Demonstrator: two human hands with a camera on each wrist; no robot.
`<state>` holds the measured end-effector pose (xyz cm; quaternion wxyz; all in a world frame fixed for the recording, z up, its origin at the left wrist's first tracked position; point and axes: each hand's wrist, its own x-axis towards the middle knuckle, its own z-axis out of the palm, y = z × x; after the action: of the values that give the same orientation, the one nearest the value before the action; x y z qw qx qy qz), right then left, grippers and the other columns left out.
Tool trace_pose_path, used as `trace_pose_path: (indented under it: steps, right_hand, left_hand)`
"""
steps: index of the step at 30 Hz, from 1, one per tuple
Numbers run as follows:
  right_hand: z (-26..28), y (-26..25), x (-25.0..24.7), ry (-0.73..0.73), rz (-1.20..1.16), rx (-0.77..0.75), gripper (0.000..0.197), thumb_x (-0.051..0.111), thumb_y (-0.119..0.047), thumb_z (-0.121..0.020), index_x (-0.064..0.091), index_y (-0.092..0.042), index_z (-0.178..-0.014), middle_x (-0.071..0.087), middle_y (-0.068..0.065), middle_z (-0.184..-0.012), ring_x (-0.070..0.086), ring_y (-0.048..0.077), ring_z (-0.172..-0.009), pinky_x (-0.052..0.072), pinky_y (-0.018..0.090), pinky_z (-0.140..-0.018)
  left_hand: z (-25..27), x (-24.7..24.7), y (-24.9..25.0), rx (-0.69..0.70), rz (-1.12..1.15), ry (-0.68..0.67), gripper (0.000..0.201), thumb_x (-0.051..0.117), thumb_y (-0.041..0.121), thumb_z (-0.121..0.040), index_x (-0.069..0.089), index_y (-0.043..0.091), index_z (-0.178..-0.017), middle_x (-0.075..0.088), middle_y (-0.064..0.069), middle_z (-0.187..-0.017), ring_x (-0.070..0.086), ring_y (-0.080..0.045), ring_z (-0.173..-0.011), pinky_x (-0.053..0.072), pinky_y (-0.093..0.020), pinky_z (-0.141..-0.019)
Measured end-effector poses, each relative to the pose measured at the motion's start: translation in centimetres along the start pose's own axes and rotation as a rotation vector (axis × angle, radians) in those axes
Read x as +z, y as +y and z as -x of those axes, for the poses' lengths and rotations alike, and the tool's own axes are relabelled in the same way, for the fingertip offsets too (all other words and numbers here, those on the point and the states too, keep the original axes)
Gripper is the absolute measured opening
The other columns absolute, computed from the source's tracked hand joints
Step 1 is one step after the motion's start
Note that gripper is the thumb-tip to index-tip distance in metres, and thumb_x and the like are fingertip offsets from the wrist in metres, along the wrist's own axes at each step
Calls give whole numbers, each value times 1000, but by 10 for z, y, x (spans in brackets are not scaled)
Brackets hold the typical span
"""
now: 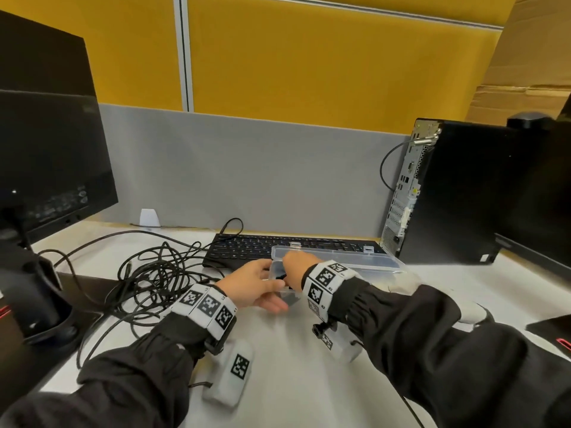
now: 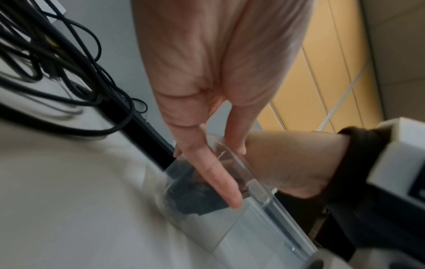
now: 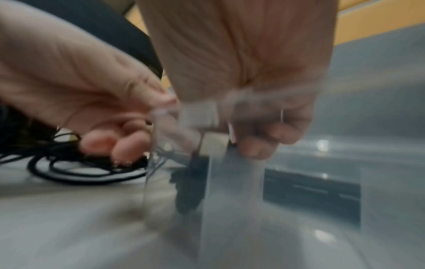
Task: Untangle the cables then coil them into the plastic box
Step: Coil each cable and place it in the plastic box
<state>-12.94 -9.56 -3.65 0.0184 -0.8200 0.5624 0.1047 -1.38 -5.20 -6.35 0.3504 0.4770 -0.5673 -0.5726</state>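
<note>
A clear plastic box [image 1: 380, 261] lies on the white desk in front of the keyboard with its lid open. My left hand [image 1: 253, 285] holds the box's left end, thumb over the rim and fingers [image 2: 214, 174] along the outer wall. Reaching down into that end of the box, my right hand [image 1: 295, 268] has its fingers curled round a bundle of black cable [image 2: 195, 198]. Through the blurred wall the bundle [image 3: 190, 185] hangs below the right fingers [image 3: 253, 145]. A tangle of black cables [image 1: 160, 273] lies left of the hands.
A black keyboard [image 1: 278, 245] sits just behind the box. To the right stands a PC tower [image 1: 457, 193], and to the left a monitor [image 1: 52, 156] on its stand. A white tagged block [image 1: 231, 375] lies near the front edge. Grey and yellow partitions close off the back.
</note>
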Motion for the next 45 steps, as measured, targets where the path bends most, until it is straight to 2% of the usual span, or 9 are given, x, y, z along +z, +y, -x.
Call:
trace_pose_path:
  steps: [3,6,8,13,19,24,33,37,45]
  right_hand:
    - [-2,0,4,-38,-24,36,42,50,-14,-95,41,2,-133,49,16,-132,53,31,-118,45,35,-92]
    - [-1,2,3,-76,-1,-36,38,51,-23,-95,52,1,-124,57,12,-96,56,26,-85,44,28,-65]
    - [-2,8,3,-114,5,-99,36,48,-30,-96,60,-3,-115,53,7,-85,50,22,-76,39,25,-65]
    - [-4,25,-10,-393,-45,-161,42,50,-39,-94,56,-14,-127,63,5,-115,59,15,-94,49,23,-77]
    - [-17,19,-15,-223,208,-192,39,65,-43,-82,67,-20,-114,64,3,-87,58,17,-78,52,34,-86]
    - [-13,25,-7,-170,71,-125,33,69,-32,-82,68,-12,-108,54,-6,-65,48,8,-54,41,19,-57]
    - [8,12,-17,-166,119,-133,37,57,-33,-91,61,-12,-122,65,5,-99,58,19,-81,47,27,-79]
    - [15,30,-22,-185,-74,-156,37,67,-30,-84,65,-19,-119,66,-2,-89,61,14,-80,48,18,-61]
    - [11,14,-11,-111,13,-60,33,69,-26,-82,69,-6,-108,69,10,-100,63,25,-91,52,34,-89]
  left_hand:
    - [-2,0,-1,-10,51,17,37,52,-2,-91,39,12,-123,58,-15,-116,70,-23,-62,58,-28,-57]
    - [-1,1,-3,-14,92,26,38,52,-1,-91,39,11,-124,57,-21,-120,70,-22,-62,59,-28,-57]
    - [0,0,-5,-18,125,40,39,53,-1,-90,38,13,-124,57,-22,-121,70,-21,-60,59,-28,-57]
    - [-1,2,-7,-31,154,40,52,52,0,-91,31,10,-137,60,-20,-114,70,-20,-60,58,-27,-55]
    - [-3,2,-8,-38,160,43,53,53,2,-91,30,11,-138,61,-14,-113,70,-21,-63,59,-28,-58]
    - [-2,4,-8,-42,168,57,50,52,2,-92,32,11,-136,60,-16,-113,70,-21,-63,58,-28,-58]
    - [10,4,-3,-32,50,117,49,55,4,-91,35,8,-135,62,-12,-105,69,-20,-62,59,-29,-60]
    - [20,-11,4,-41,-52,181,42,55,9,-92,41,6,-131,56,-4,-106,68,-19,-69,58,-28,-63]
    - [38,-61,19,-44,-435,393,30,51,16,-95,50,13,-124,57,-3,-109,60,-16,-94,49,-21,-68]
